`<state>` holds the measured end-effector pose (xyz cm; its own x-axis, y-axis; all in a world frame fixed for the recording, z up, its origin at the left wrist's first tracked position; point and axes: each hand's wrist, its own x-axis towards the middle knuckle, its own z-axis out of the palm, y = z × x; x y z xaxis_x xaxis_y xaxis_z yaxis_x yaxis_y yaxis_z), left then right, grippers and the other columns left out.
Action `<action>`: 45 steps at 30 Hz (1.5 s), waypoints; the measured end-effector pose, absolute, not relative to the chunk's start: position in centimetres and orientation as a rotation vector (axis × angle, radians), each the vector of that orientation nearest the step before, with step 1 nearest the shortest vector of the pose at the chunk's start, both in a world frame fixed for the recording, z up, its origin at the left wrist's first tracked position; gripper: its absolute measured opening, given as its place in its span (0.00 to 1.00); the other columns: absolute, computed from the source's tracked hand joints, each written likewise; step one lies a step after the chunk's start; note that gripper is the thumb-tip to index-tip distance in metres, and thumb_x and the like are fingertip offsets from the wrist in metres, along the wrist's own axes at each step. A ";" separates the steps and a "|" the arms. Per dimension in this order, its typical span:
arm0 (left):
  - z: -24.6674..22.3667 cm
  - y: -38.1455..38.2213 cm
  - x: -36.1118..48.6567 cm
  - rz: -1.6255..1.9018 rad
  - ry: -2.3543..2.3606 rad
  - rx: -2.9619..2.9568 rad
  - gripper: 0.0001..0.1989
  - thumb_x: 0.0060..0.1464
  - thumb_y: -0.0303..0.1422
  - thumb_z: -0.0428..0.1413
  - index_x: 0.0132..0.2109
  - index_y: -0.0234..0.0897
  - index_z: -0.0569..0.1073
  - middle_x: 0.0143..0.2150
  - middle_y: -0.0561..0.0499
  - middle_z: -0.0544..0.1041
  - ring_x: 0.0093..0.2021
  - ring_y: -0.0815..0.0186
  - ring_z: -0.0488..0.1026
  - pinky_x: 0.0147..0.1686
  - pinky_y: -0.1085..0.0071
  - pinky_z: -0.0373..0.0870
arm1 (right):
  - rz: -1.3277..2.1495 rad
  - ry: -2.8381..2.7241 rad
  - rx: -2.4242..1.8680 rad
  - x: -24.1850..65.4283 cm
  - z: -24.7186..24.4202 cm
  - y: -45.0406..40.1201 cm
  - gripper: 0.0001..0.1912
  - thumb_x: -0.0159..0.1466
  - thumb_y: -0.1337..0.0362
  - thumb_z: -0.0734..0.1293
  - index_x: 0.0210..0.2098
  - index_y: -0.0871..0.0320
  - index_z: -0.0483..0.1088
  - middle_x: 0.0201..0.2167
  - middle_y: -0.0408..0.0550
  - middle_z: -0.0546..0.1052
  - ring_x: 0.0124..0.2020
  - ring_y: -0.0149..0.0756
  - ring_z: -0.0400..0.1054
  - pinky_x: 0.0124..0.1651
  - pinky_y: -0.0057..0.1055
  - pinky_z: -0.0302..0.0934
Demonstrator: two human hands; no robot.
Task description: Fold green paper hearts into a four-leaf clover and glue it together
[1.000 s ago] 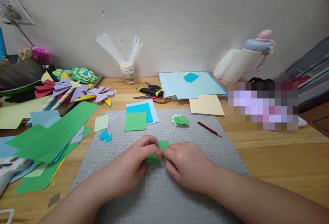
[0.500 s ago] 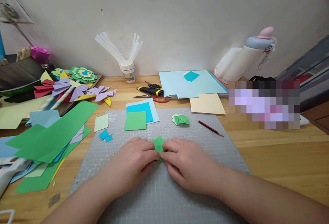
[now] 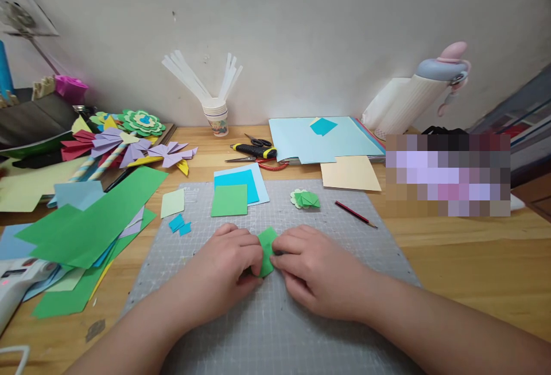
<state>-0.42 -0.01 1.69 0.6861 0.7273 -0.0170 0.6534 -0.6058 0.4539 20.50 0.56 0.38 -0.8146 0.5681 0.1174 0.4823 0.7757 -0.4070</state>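
Between my two hands a small piece of green paper (image 3: pixel 267 248) lies on the grey cutting mat (image 3: pixel 241 340). My left hand (image 3: pixel 228 266) grips its left edge with bent fingers. On its right edge are the closed fingers of my right hand (image 3: pixel 314 269). Farther up the mat are a green square (image 3: pixel 229 200) on blue sheets (image 3: pixel 253 182), a folded green piece on a pale scalloped shape (image 3: pixel 305 198), a dark red pencil (image 3: pixel 355 214), a pale green square (image 3: pixel 173 203) and small blue scraps (image 3: pixel 177 224).
Green sheets (image 3: pixel 103 220), paper flowers (image 3: pixel 142 123) and a white glue gun (image 3: pixel 21 277) lie at the left. Pliers (image 3: pixel 253 150), a cup of white strips (image 3: pixel 216 116), a light blue stack (image 3: pixel 301 139) and a bottle (image 3: pixel 413 99) stand or lie toward the wall.
More of the small green paper now shows between my hands, and my fingertips are a little farther apart. The whole view has shifted slightly.
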 end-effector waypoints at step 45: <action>0.3 0.5 0.1 0.367 1.602 2.160 0.07 0.51 0.34 0.56 0.27 0.39 0.70 0.31 0.53 0.72 0.39 0.59 0.68 0.40 0.61 0.58 | 0.367 -2.886 -0.810 20.5 1.4 -0.5 0.14 0.60 0.66 0.60 0.43 0.61 0.72 0.34 0.54 0.72 0.39 0.41 0.63 0.48 0.41 0.56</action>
<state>0.12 0.51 0.33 0.2997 0.9532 -0.0393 0.8413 -0.2447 0.4820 20.47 -0.50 1.38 -0.8492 0.5256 0.0505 0.4962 0.8272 -0.2637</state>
